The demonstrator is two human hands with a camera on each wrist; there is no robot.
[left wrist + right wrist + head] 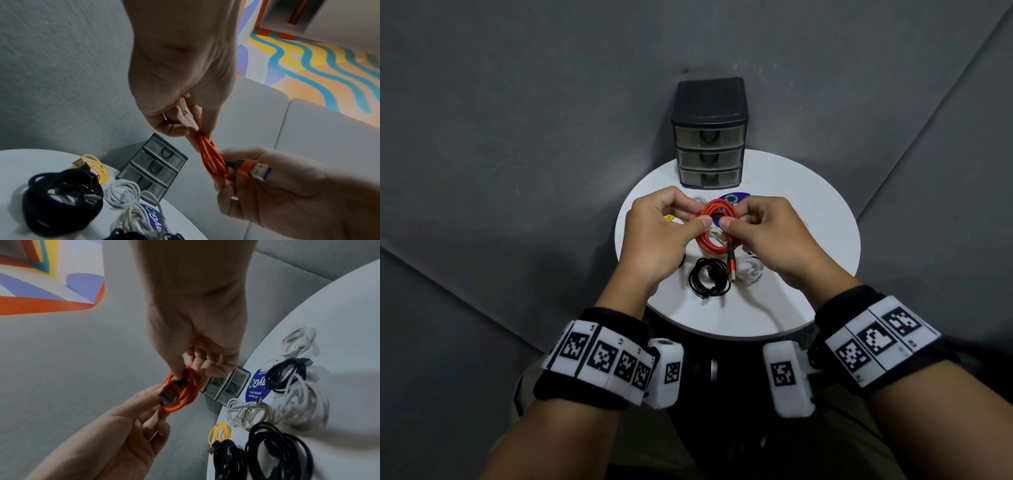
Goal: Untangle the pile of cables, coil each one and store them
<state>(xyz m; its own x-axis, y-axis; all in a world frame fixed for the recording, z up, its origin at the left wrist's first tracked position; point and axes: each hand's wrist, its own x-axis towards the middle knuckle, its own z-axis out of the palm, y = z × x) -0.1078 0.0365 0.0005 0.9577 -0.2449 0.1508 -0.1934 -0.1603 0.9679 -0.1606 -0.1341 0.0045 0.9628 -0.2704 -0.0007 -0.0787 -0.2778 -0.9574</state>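
An orange cable (717, 228) is wound into a small coil and held in the air above the round white table (808, 212). My left hand (700, 214) pinches the coil's left side and my right hand (734, 217) pinches its right side. An orange USB plug (731, 265) hangs from the coil's lower edge. In the left wrist view my fingers (183, 128) grip the top of the orange coil (211, 159), and a USB plug (257, 170) sticks out by the right thumb. The right wrist view shows the same coil (185, 395) between both hands.
A black three-drawer unit (709, 137) stands at the table's far edge, drawers closed. On the table lie a black coil (709, 277), a white coil (748, 270), a yellow cable (671, 218) and a blue sticker (732, 198). A grey sofa surrounds the table.
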